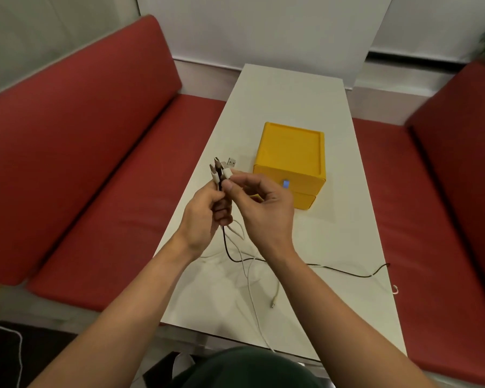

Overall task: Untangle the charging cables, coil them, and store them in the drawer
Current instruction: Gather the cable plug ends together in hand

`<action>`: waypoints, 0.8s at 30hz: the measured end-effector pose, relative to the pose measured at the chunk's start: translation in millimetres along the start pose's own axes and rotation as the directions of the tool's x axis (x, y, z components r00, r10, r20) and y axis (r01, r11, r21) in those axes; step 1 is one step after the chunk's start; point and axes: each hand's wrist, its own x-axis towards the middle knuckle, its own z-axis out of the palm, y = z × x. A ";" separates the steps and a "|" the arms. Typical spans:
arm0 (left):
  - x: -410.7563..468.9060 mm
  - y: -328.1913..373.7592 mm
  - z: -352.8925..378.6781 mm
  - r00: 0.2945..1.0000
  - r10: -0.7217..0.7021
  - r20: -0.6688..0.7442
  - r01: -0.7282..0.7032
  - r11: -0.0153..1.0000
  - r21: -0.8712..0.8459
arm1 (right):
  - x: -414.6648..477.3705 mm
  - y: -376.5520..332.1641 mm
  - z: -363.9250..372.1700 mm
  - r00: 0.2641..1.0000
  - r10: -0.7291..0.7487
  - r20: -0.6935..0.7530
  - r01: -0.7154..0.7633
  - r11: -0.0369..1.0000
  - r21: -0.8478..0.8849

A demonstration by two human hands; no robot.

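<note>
Frame centre: left hand (205, 212) clamped round cables (225, 243) below their plugs (215, 165); right hand (263, 211) pinches one white plug (226, 172). Cables likely light and limp; rigid plugs give surest hold

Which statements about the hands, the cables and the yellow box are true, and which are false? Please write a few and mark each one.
1. The left hand grips a bundle of cable ends. True.
2. The right hand holds nothing. False: it pinches a white connector.
3. The yellow drawer box is lifted into the air. False: it stands on the white table.
4. A black cable runs across the table toward its right edge. True.
5. The white cables are neatly coiled. False: they lie loose, and one hangs over the near edge.
</note>
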 end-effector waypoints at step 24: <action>-2.3 15.0 -13.7 0.989 0.026 0.148 -0.032 0.999 0.037 | 5.0 -17.1 5.6 0.979 0.141 0.150 -0.175 0.954 0.244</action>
